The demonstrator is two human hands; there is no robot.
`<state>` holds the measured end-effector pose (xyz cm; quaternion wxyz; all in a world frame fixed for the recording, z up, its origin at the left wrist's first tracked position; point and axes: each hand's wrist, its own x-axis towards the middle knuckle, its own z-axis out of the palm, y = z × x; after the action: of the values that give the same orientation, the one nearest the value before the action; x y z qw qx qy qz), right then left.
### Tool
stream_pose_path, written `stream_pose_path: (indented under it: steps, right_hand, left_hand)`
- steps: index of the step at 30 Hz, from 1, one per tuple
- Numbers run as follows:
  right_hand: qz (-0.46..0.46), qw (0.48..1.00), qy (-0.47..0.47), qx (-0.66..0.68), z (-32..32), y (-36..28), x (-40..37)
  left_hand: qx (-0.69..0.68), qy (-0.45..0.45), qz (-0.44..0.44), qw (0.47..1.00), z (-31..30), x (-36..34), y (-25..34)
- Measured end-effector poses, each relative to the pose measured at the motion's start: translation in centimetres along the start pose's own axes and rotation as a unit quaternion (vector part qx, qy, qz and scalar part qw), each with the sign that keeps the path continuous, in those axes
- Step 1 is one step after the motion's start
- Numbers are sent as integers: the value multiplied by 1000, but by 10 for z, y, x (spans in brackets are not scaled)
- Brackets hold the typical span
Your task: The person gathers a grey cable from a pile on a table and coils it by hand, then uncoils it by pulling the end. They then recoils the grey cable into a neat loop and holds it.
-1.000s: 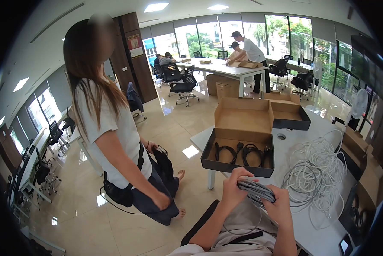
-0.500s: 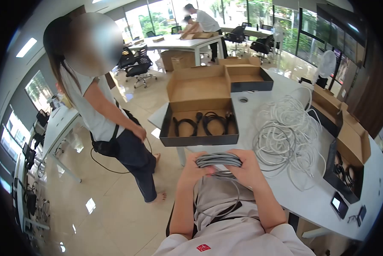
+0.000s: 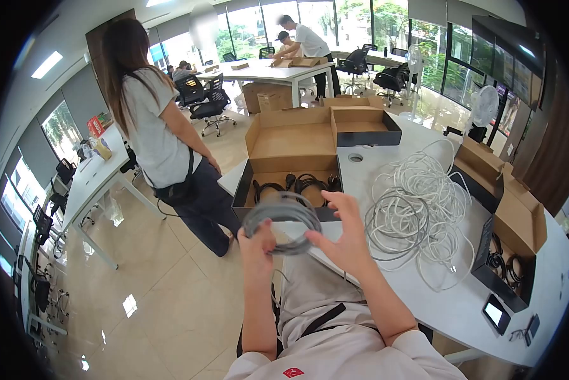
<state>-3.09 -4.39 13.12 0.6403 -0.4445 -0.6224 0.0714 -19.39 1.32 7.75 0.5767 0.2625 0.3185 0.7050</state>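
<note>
A coil of grey cable (image 3: 283,246) is held up in front of my body, blurred by motion, its ring facing me. My left hand (image 3: 256,244) grips its lower left side. My right hand (image 3: 340,231) is at the coil's right side with thumb and fingers spread apart, the thumb tip touching or very near the cable. Just beyond the coil stands an open black box (image 3: 239,201) with black cables (image 3: 308,183) inside. A loose strand of grey cable hangs below my hands.
On the white table (image 3: 386,297) lie a tangled pile of white cable (image 3: 424,202), more open boxes (image 3: 509,221), a phone-like device (image 3: 497,313) and glasses (image 3: 517,334). A person (image 3: 151,107) stands at the left. Two people work at a far table (image 3: 259,71).
The coil has swung from edge-on to ring-facing and moved left. My right hand has opened its fingers. The person at the left has turned away, and my view has shifted slightly.
</note>
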Motion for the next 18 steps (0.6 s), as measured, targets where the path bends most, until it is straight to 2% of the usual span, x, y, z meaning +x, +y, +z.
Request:
stream_pose_path:
  steps: [1,3,4,6,9,11,12,15,17,18]
  right_hand:
    - [-32,998,34,-35,-1,-3,-1]
    - [-53,998,26,-6,-2,-5,-18]
    - [-35,998,-28,51,3,-15,-32]
    - [-36,971,-208,109,13,-27,-54]
    - [4,930,-368,14,30,-26,-75]
    - [31,911,-408,-60,37,-10,-81]
    - [42,899,-425,-99,39,0,-79]
    - [134,915,-368,-100,39,24,-71]
    - [249,907,-340,11,28,31,-58]
    - [305,893,-323,67,22,34,-53]
  left_hand:
    - [-48,-25,7,999,-1,9,1]
    - [-142,-70,27,987,-13,31,5]
    - [-150,-24,33,988,-9,36,10]
    - [-189,8,59,980,-8,39,15]
    - [-239,24,69,968,-8,44,23]
    - [-257,43,65,963,-8,38,27]
    - [-256,38,72,963,-8,38,30]
    - [-259,28,80,962,-17,35,39]
    - [-274,15,83,958,-24,36,44]
    - [-280,40,83,956,-20,32,51]
